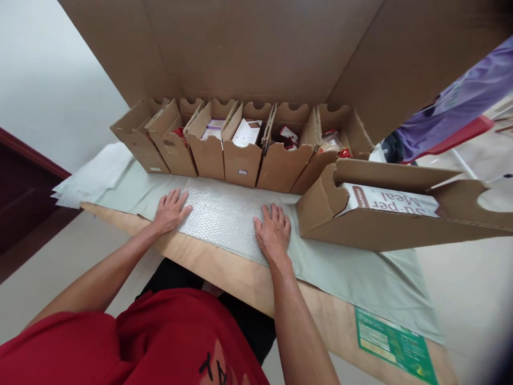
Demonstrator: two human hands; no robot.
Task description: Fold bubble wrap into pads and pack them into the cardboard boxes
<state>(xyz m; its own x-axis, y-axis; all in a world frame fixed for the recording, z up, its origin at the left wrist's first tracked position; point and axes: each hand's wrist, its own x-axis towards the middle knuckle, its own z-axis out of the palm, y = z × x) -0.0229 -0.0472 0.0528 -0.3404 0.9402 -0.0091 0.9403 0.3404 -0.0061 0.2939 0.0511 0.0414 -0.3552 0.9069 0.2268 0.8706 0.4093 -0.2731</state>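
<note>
A person in a red shirt [172, 331] rests both palms on a sheet of bubble wrap [224, 214] spread at twelve o'clock, directly ahead on a cloth-covered table [216, 264]. The left hand [171, 211] lies at the sheet's nine o'clock end, the right hand [274, 230] near its four o'clock end; both are flat, fingers loosely spread, gripping nothing. The wrap's long axis runs roughly from nine to three, tipped slightly toward ten and four, and fills the gap between the hands, so neither is nearer to it. Beyond its far edge, from eleven to one o'clock, stands a row of six open cardboard boxes [240, 163]; what the leftmost holds cannot be made out from this angle. At two o'clock, closer to the right hand than the left, a separate box [360, 232] holds a white carton [396, 200]. Clear plastic sheets [96, 171] lie at ten o'clock.
</note>
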